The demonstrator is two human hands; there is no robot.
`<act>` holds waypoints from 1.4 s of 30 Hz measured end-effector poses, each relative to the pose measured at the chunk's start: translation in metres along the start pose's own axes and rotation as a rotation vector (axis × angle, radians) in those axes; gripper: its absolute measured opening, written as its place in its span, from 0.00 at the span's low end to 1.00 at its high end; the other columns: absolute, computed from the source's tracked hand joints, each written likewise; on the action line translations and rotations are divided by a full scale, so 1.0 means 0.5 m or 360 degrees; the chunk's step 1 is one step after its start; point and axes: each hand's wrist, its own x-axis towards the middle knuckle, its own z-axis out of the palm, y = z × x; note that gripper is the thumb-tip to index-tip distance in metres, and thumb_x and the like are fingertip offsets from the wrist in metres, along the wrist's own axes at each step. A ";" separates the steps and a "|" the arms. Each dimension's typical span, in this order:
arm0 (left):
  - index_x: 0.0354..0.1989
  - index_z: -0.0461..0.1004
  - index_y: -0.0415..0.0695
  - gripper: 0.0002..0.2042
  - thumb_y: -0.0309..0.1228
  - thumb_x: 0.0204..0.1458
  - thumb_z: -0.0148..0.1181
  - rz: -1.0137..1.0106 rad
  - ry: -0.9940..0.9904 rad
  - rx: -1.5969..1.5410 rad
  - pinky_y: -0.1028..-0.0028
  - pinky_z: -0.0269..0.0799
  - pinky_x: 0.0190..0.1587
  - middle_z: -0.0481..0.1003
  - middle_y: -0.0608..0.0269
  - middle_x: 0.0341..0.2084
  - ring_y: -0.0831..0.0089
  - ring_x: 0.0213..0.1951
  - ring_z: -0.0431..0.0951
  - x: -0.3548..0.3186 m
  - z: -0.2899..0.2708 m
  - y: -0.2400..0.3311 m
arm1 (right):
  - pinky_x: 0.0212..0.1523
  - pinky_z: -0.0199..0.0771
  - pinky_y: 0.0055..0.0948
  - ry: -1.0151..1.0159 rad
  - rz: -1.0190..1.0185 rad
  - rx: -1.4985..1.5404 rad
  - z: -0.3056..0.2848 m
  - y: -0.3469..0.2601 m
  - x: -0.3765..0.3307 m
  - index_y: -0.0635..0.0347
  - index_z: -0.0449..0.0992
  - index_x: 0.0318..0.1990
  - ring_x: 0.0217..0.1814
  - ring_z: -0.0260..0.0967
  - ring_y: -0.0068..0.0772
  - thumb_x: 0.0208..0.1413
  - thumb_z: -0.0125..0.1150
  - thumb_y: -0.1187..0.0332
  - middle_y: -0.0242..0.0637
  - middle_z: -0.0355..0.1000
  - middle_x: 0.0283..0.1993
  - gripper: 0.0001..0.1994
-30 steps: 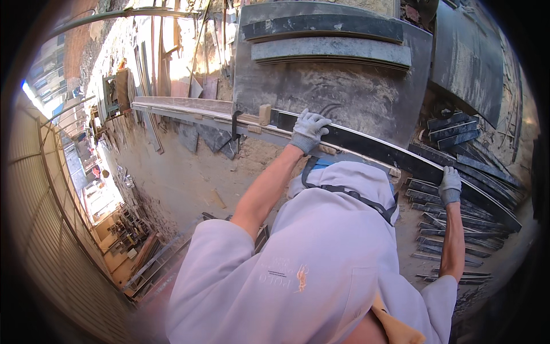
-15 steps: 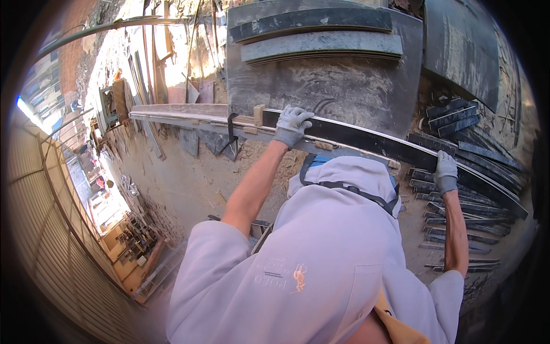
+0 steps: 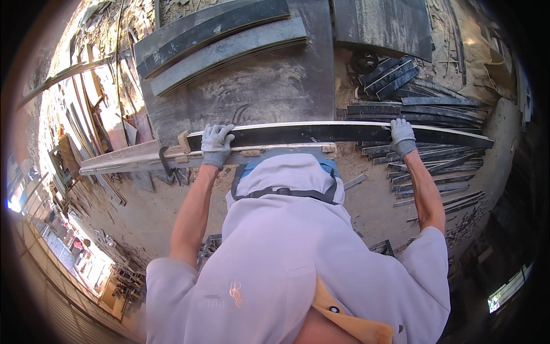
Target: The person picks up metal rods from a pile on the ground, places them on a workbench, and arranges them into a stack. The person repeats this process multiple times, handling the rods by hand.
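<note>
A long narrow black board [image 3: 321,133] with a pale upper edge lies across in front of me, its right end reaching past the bench. My left hand [image 3: 217,142], in a grey glove, grips its left part, fingers folded over the top edge. Near that hand, a small wooden block [image 3: 183,141] stands by the board's left end. Farther right, my gloved right hand [image 3: 403,137] is closed over the board's upper edge. Below the board runs a wooden rail [image 3: 281,150] with small blocks on it, and a black clamp [image 3: 165,161] sits on its left part.
Beyond the board is a dusty dark worktop [image 3: 258,86] bearing two stacks of curved strips [image 3: 229,54]. Many dark strips [image 3: 441,166] lie piled on the ground at right. Another dark sheet [image 3: 384,26] is at the far right. Scrap wood [image 3: 86,126] leans at left.
The view has turned, so the bench and board appear farther left and the board more level. Both hands still hold the board, at about the same places along it.
</note>
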 end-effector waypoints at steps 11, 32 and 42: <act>0.58 0.77 0.53 0.21 0.47 0.59 0.60 0.0356 0.0234 0.0000 0.50 0.63 0.65 0.75 0.56 0.48 0.55 0.54 0.74 0.006 0.051 0.162 | 0.52 0.73 0.42 -0.0028 0.0072 -0.0019 -0.030 0.001 -0.027 0.57 0.73 0.47 0.53 0.71 0.48 0.35 0.77 0.68 0.45 0.73 0.47 0.27; 0.53 0.80 0.53 0.16 0.40 0.57 0.64 0.0442 0.0477 0.0119 0.55 0.69 0.57 0.77 0.60 0.41 0.57 0.48 0.76 -0.052 0.092 0.147 | 0.49 0.78 0.41 0.0181 0.0314 -0.0308 -0.014 -0.112 -0.081 0.58 0.76 0.49 0.54 0.74 0.45 0.44 0.72 0.72 0.44 0.73 0.49 0.21; 0.54 0.79 0.53 0.15 0.39 0.60 0.62 0.0476 0.0522 0.0151 0.55 0.68 0.55 0.76 0.59 0.41 0.55 0.48 0.76 -0.072 0.115 0.142 | 0.54 0.78 0.41 0.0248 0.0363 -0.0252 0.016 -0.142 -0.108 0.64 0.74 0.49 0.55 0.74 0.51 0.36 0.73 0.74 0.51 0.73 0.50 0.27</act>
